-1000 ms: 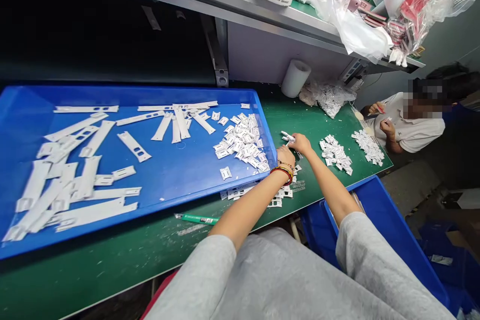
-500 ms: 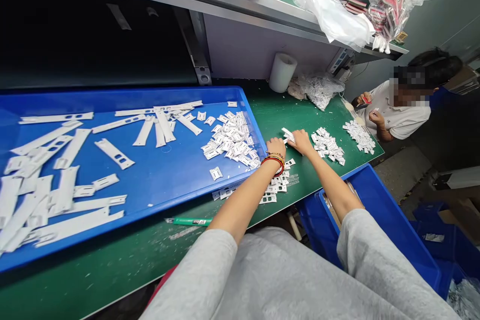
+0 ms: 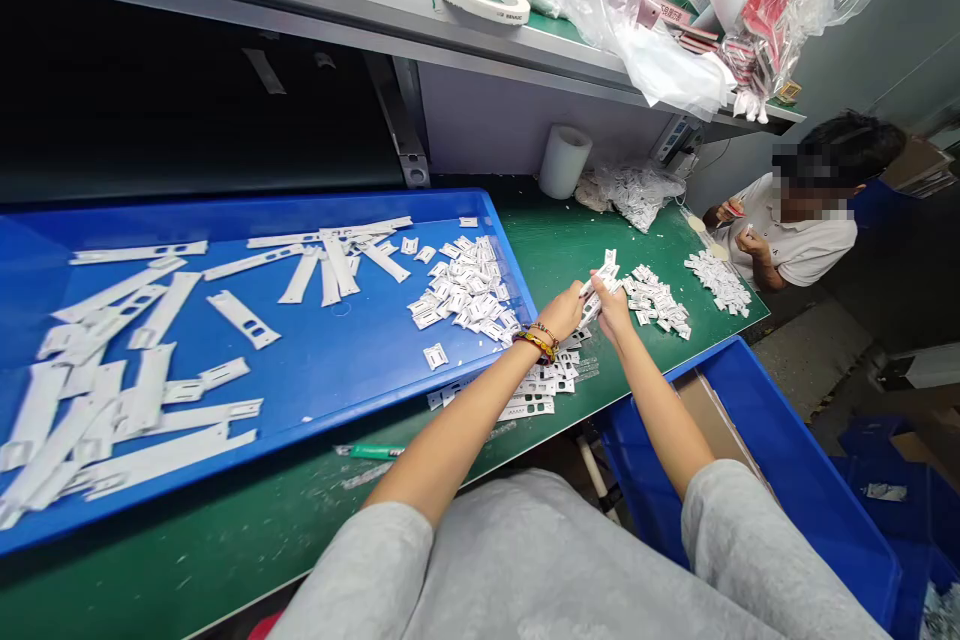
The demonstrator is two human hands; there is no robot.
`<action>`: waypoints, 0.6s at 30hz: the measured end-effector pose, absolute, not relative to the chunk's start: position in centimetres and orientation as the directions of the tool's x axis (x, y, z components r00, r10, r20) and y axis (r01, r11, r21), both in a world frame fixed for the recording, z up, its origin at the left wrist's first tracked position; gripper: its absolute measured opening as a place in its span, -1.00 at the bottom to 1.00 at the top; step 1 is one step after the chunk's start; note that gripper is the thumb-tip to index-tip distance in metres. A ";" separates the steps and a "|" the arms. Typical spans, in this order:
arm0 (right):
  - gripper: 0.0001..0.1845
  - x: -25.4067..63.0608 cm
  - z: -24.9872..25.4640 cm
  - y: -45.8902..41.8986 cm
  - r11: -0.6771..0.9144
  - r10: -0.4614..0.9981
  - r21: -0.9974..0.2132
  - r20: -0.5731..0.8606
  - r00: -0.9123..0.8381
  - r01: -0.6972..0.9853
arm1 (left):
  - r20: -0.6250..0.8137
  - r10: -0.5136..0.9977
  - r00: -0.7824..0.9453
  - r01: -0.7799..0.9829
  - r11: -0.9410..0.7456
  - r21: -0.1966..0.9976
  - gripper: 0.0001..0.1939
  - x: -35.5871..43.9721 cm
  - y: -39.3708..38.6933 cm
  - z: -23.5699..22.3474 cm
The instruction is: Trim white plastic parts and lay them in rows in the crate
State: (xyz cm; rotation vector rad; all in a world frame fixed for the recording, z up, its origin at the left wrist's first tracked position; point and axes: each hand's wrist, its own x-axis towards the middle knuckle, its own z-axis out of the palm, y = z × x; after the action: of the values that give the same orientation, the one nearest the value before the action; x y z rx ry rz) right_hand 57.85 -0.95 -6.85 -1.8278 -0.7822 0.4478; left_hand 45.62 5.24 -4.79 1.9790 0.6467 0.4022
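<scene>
White tag strip (image 3: 601, 282) is at twelve o'clock, pinched by the fingers of your left hand (image 3: 562, 312) and right hand (image 3: 612, 308), close together, just right of blue tray (image 3: 315, 440).

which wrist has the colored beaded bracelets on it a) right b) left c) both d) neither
B: the red and yellow beaded bracelets circle the wrist of the left hand, while the wrist of the right hand is bare; both hands are on a white punched strip.
</scene>
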 end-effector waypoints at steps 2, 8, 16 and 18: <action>-0.62 55.7 -6.3 -1.5 -0.178 0.686 -0.953 0.060 0.725 0.246 | 0.059 0.595 0.802 0.169 -0.319 0.933 -0.89 44.1 4.3 -4.6; -0.79 50.4 -2.0 -6.0 0.153 0.784 -0.853 0.413 0.464 0.500 | 0.102 0.733 0.672 -0.092 -0.053 0.994 -0.71 37.5 2.3 -3.4; -0.89 44.5 1.1 -8.4 0.414 0.652 -0.088 0.723 -0.228 0.906 | -0.074 0.704 0.706 -0.380 0.465 0.799 -0.69 29.3 -1.6 0.3; -0.89 43.6 1.2 -8.1 0.448 0.630 -0.048 0.725 -0.277 0.893 | -0.053 0.742 0.668 -0.350 0.376 0.858 -0.66 28.0 -2.4 0.7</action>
State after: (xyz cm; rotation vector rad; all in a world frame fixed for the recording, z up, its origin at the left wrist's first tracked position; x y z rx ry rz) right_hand 43.64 -8.12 1.24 -1.2715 -2.0134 -0.4899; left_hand 28.05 -2.45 0.67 0.9480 0.4765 0.7331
